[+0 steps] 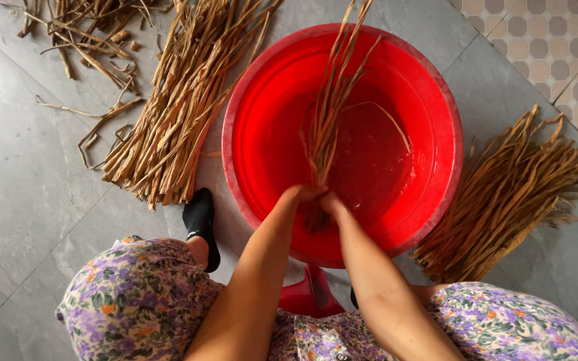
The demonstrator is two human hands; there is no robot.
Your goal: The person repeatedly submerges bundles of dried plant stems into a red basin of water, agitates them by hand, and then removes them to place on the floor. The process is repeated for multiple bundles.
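A big round red basin (262,87) with a little water stands on the grey tiled floor in front of me. Inside it a bunch of long brown dried stalks (329,107) stands tilted, its tips reaching past the far rim. My left hand (300,194) and my right hand (332,202) are side by side, both closed around the lower end of this bunch, near the basin's near wall. One loose stalk (386,117) curves across the wet bottom.
A large pile of dried stalks (175,107) lies on the floor left of the basin, another pile (510,194) to its right, and scraps (88,33) at the far left. My black-socked foot (202,224) rests beside the basin. Patterned tiles (556,40) fill the top right.
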